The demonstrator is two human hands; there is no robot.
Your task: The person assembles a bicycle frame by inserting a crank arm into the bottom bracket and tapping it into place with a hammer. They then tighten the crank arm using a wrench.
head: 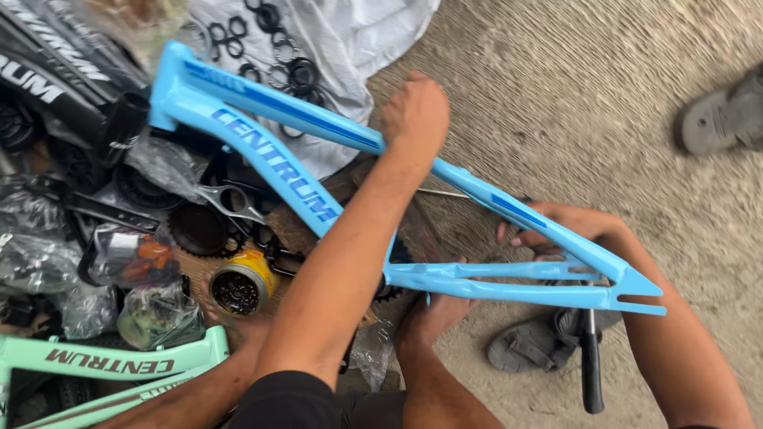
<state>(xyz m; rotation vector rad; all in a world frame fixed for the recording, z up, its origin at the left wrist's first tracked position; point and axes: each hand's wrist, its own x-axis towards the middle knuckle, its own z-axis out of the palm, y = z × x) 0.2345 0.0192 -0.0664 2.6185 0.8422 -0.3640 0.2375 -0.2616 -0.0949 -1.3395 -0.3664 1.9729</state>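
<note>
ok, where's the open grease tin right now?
In the head view the yellow grease tin sits left of centre on the ground, below the light blue bike frame, beside the black chainring and above the mint green frame.

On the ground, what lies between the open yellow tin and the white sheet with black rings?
In the head view, between the yellow tin and the white sheet lie a dark toothed chainring, a silver metal part, and the blue bicycle frame crossing above them.

Bare forearms, no gloves or rings on the hands, a black garment at the bottom edge.
</note>
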